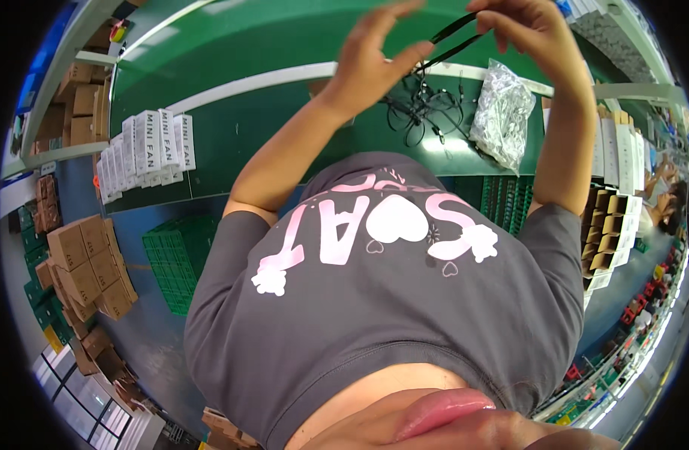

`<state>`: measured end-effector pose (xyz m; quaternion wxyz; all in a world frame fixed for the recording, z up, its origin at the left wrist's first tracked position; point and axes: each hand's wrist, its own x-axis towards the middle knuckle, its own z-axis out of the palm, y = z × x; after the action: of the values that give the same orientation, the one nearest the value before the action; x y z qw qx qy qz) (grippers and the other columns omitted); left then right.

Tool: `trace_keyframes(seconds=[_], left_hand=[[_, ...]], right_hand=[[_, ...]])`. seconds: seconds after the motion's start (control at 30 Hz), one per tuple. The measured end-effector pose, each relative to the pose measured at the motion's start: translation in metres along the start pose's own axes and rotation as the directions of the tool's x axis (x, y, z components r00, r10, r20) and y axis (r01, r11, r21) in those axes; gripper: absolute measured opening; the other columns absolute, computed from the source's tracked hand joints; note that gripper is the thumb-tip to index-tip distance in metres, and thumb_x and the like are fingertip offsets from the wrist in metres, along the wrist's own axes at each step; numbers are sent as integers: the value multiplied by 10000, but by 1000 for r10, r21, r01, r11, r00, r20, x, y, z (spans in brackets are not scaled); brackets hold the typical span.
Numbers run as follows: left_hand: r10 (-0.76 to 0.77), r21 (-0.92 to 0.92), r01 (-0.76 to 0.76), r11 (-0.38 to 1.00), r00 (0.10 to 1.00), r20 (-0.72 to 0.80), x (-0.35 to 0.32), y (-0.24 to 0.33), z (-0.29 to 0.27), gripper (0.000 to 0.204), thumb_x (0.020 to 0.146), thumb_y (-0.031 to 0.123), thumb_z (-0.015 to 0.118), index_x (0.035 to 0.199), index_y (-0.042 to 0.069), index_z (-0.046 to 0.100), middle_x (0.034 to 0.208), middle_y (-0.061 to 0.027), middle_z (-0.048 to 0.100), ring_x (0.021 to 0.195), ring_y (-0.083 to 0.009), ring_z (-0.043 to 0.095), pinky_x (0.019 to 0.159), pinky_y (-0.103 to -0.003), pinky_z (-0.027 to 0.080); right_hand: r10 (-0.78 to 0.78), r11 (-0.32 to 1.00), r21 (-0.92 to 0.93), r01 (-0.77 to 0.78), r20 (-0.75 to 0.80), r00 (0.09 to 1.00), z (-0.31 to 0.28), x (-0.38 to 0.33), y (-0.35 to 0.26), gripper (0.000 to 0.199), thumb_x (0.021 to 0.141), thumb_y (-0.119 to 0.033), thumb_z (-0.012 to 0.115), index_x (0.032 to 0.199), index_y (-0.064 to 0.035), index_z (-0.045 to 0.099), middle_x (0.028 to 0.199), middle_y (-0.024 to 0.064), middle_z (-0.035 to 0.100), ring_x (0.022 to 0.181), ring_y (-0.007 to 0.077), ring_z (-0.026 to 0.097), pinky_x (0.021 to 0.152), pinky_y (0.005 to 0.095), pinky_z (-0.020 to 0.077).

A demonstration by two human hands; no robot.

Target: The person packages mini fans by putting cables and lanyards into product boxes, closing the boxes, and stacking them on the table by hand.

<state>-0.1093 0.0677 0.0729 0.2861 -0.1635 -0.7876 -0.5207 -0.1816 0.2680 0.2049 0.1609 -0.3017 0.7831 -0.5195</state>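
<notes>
High in the view, my right hand (526, 28) pinches a looped black cord (455, 49) between thumb and fingers. The cord slopes down to the left, toward my other hand. My left hand (370, 61) has its fingers spread, with the thumb tip close to the cord; whether it touches cannot be made out. Below both hands, a tangle of black cords (425, 112) with small shiny ends lies on the green table (262, 124). Beside the tangle, near my right forearm, is a crumpled clear plastic bag (503, 116); its contents are unclear.
Rows of white printed boxes (151, 146) stand at the table's left end. A pale rail (269, 79) crosses the table. On the floor at left are a green crate (181, 259) and stacked brown cartons (89, 266). Open cartons (608, 229) stand at right; people sit farther off.
</notes>
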Motion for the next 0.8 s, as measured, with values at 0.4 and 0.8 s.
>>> trace_keyframes(seconds=[0.4,0.8], left_hand=[[-247,-251,315,915,931,269,4,9,52,111,842,92,695,871,23,613,816,-49,637,755,-141,619,726,-279,496],[-360,-264,448,854,876,321,-13,-9,48,126,954,129,577,994,25,517,806,0,564,743,-46,502,664,-227,417]], right_hand=[[-2,979,202,17,-76,997,-7,-20,72,136,867,-101,651,956,1,635,731,16,629,589,56,547,516,192,425],[85,965,244,-98,61,994,0,-27,122,121,859,-36,644,976,-8,660,706,-9,599,565,38,504,491,185,387]])
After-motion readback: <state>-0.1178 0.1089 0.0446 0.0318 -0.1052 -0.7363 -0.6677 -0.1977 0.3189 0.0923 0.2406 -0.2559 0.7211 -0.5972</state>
